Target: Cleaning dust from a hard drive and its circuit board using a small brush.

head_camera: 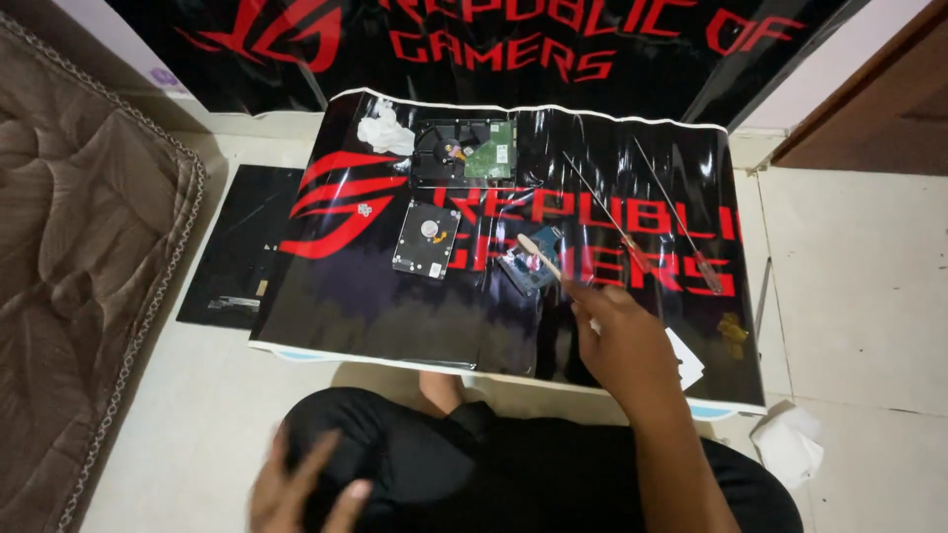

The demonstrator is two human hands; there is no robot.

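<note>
right hand at lower right of frame, fingers pinched on thin brush; brush tip rests on small circuit board at middle; left hand at bottom left, blurry, fingers spread on black knee.

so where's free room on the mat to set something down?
Bare mat along the near-left edge, below the closed drive. Also far right, beyond the long screwdrivers. Crowded in the middle: open drive, circuit board, right hand with the brush.
</note>
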